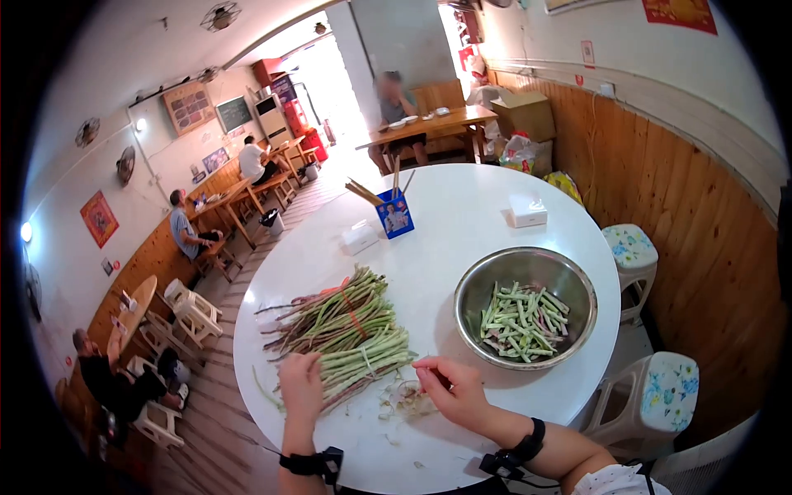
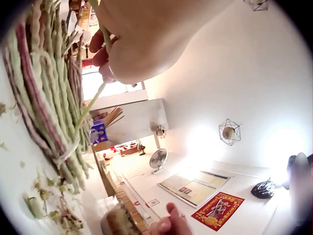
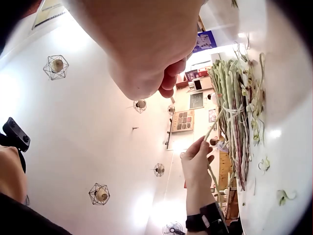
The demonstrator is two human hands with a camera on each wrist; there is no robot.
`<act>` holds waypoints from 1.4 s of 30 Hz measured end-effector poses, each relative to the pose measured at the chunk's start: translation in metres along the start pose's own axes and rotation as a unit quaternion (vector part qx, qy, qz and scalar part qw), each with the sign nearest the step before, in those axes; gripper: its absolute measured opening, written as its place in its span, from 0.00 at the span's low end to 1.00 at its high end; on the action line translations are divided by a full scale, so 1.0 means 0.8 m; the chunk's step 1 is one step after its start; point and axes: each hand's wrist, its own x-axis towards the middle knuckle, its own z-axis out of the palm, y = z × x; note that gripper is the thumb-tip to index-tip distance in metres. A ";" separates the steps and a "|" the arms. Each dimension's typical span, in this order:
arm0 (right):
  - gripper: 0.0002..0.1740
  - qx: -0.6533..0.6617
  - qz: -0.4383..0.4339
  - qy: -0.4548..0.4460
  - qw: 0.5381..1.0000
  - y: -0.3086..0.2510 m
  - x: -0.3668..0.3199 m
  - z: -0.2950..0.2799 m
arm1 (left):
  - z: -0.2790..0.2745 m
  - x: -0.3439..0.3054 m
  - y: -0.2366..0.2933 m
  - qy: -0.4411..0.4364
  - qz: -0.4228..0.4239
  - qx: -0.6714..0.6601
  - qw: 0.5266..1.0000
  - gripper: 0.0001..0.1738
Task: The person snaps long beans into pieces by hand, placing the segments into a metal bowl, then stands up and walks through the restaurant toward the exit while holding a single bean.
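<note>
In the right wrist view the left hand (image 3: 195,166) pinches a thin green bean (image 3: 211,129), beside a tied bundle of long beans (image 3: 230,98). From the head view, this left hand (image 1: 301,386) is over the left end of the light green bundle (image 1: 363,356); darker beans (image 1: 309,326) lie behind. The right hand (image 1: 455,394) is near scattered trimmings (image 1: 404,400), with curled fingers; whether they hold anything is unclear. Short bean pieces (image 1: 524,322) fill part of a steel bowl (image 1: 587,309) to its right.
A blue chopstick holder (image 1: 396,216) and two white tissue packs (image 1: 360,239) (image 1: 528,211) stand on the far part of the round white table (image 1: 454,194). Stools (image 1: 670,392) are at the right. Several people sit at other tables.
</note>
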 end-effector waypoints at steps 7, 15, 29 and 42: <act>0.09 0.023 0.002 0.003 1.000 0.006 -0.007 0.007 | -0.126 -0.031 -0.004 0.212 -0.258 -0.367 0.868 0.08; 0.17 -0.009 0.071 -0.162 0.984 -0.074 0.018 0.053 | -0.180 -0.061 0.023 0.077 -0.240 -0.425 0.869 0.05; 0.26 0.141 0.283 -0.576 0.754 -0.187 0.235 0.438 | -0.339 -0.035 -0.249 0.133 -0.317 -0.330 0.879 0.05; 0.18 0.195 0.328 -0.611 0.694 -0.285 0.212 0.766 | -0.676 -0.077 -0.265 0.132 -0.429 -0.040 0.893 0.03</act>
